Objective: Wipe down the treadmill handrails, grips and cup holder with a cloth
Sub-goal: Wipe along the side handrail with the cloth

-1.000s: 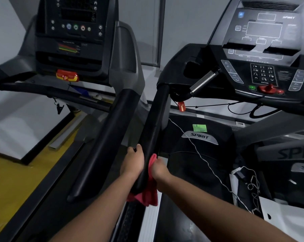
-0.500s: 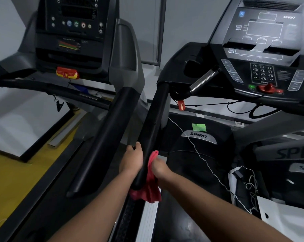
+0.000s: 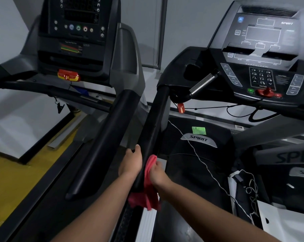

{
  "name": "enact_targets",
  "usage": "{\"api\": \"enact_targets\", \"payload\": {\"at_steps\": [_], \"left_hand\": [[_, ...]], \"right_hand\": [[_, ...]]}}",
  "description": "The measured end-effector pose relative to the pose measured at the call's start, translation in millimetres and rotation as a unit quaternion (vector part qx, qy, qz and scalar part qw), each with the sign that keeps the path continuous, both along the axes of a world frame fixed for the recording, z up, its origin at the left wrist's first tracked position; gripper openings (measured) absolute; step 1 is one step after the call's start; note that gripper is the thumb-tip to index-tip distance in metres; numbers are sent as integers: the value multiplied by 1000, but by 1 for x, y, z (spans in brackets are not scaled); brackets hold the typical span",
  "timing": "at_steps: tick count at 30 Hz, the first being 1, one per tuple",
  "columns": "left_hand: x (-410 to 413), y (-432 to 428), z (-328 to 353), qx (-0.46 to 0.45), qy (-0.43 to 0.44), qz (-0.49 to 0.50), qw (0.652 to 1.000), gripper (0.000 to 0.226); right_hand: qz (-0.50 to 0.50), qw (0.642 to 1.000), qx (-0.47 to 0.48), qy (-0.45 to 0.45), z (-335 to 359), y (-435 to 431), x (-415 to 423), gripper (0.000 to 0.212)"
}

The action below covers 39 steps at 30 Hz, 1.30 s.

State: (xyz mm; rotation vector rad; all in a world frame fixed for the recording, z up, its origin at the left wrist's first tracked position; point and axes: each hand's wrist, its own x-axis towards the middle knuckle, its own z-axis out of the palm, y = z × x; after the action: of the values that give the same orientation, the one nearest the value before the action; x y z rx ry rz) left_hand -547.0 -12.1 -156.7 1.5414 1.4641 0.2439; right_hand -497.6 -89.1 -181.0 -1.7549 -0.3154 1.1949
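From the head camera, both bare forearms reach forward and slightly inward from the bottom edge and meet at the near, lower end of the black handrail (image 3: 154,130), the left rail of the Spirit treadmill on the right. The left hand (image 3: 131,163) lies against the rail's left side, wrist straight. Its thumb sits up on the rail and its fingers curl round out of sight, so it grips the handrail. The right hand (image 3: 158,173) comes in from the other side with the wrist bent a little. Its fingers close on the red cloth (image 3: 150,180) and hold it against the rail's right face. The cloth is bunched between palm and rail, and its loose end hangs below both hands past the rail's tip. Farther up, the rail rises to the treadmill console (image 3: 263,49). A silver grip bar (image 3: 202,83) slants just below the console's left corner, and a red safety key (image 3: 265,92) sits under the keypad. A thin white cord (image 3: 200,158) trails down over the motor cover. To the left stands a neighbouring treadmill (image 3: 77,32), whose own black rail (image 3: 102,145) runs beside the gripped one, apart from it.
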Motion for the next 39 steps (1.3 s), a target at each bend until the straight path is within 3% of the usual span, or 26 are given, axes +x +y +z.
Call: {"api": "enact_targets", "payload": {"at_steps": [4,9,16,20,25,30,34,39], "left_hand": [[-1,4,-4,-3,2,-5,1000,60],[0,3,-4,12,3,2,1000,55],[2,3,-2,11,-12,4,1000,52],[3,5,-5,8,-11,4,1000,54],[3,5,-4,17,5,3,1000,52],[2,4,-3,8,-12,9,1000,48],[2,6,-5,10,-22,11,1000,40],[3,7,-7,12,-16,17,1000,41]], "right_hand": [[-35,982,48,-180,16,-6,-9,19],[-21,960,30,-277,40,22,23,16],[21,938,-6,-347,44,27,28,24],[70,928,25,-366,32,2,7,17],[42,933,40,-355,41,29,38,4],[51,915,39,-399,41,34,36,21],[92,909,82,-398,36,11,23,23],[116,892,53,-434,45,31,45,23]]}}
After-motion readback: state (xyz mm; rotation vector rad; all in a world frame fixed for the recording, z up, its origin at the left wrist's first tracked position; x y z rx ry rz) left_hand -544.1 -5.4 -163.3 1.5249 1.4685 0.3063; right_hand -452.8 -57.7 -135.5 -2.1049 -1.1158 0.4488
